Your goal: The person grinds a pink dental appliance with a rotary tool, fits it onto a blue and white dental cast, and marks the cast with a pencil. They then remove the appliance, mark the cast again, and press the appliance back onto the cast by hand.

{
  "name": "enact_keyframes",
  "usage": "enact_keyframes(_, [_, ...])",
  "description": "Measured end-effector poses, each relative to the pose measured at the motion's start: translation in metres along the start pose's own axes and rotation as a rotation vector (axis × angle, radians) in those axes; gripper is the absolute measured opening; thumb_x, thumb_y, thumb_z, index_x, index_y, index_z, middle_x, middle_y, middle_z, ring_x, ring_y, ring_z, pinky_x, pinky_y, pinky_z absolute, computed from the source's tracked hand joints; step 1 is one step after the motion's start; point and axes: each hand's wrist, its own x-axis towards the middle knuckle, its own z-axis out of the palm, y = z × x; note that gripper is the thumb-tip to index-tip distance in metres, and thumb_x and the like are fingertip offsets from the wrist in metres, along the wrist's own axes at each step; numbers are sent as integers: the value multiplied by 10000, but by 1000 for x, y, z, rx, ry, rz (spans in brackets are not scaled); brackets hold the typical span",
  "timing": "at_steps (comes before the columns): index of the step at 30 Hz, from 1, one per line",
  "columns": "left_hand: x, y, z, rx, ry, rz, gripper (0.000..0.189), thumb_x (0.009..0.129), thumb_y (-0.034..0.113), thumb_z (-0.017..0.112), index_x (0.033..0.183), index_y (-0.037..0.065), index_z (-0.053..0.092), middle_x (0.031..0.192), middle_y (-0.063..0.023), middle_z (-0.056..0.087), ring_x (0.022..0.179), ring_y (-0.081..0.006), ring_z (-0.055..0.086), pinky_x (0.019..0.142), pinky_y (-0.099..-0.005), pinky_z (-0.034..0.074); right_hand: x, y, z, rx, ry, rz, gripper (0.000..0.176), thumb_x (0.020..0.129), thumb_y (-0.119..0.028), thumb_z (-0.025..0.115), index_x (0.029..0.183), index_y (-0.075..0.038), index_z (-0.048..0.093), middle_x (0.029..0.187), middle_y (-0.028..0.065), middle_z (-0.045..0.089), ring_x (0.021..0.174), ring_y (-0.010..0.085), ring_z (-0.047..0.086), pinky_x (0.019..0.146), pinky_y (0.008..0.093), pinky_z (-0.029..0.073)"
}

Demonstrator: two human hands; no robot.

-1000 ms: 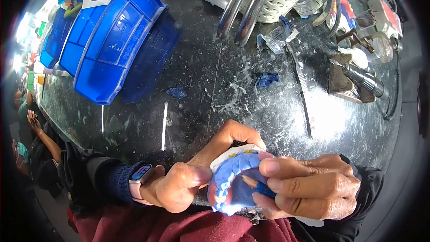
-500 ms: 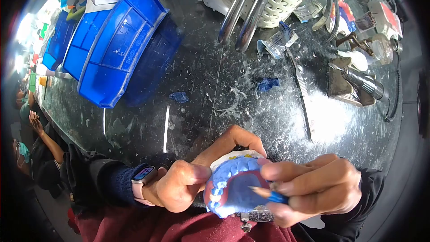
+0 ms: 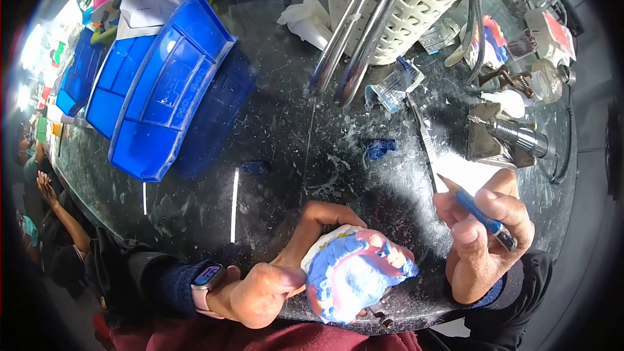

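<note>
We're looking down on a dark, scratched bench [image 3: 286, 123] that is lying dusted with white powder, with blue trays [image 3: 169, 91] sitting at ten o'clock, a white basket [image 3: 396, 6] of metal tools standing at one o'clock and a handpiece [image 3: 520, 136] resting at two. Another person's hand [image 3: 45, 188] is showing at the far nine o'clock edge. At six o'clock the left hand [image 3: 260, 289], a watch [image 3: 208, 277] on its wrist, is wrapping its grip tight around the dental model [image 3: 354, 273], thumb pressing the near side, fingers curling behind, blue and pink teeth facing up. At four o'clock the right hand [image 3: 481, 247] is pinching a blue pencil [image 3: 484, 218], tip pointing toward eleven, well apart from the model. The model is hanging right over the bench's near rim, and free dusty surface is stretching between the hands toward twelve.
</note>
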Motion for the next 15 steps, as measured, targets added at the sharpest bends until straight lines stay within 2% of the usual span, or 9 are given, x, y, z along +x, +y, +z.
enact_keyframes(4, [-2, -3, 1, -235, 33, -75, 718, 755, 540, 501, 1181, 15, 258, 1161, -282, 436, 1146, -398, 432, 911, -522, 399, 0, -3, -7, 37, -13, -6, 266, 869, -248, 566, 1016, -36, 500, 779, 81, 465, 713, 220, 631, 681, 381, 563])
enact_keyframes(7, [-3, 4, 3, -336, 115, -171, 725, 664, 416, 611, 1188, 47, 271, 1179, -289, 415, 1172, -435, 388, 918, -586, 378, -1, 3, -1, 188, -3, 8, 301, 883, -278, 532, 1050, -42, 450, 777, 83, 478, 711, 215, 636, 683, 377, 565])
enact_keyframes(12, [-2, 7, 4, -379, 147, -194, 738, 601, 329, 639, 1213, 103, 292, 1249, -243, 370, 1207, -423, 348, 902, -633, 372, 1, -4, 7, 168, -5, 164, 282, 865, -237, 572, 981, -22, 432, 807, 100, 494, 781, 270, 647, 679, 357, 565])
enact_keyframes(15, [-3, 8, 4, -467, 148, -254, 769, 585, 306, 639, 1250, 152, 285, 1290, -214, 343, 1219, -416, 336, 899, -649, 363, 4, -3, 1, 108, -110, 154, 277, 836, -181, 615, 963, -11, 437, 830, 107, 493, 788, 290, 647, 688, 351, 564])
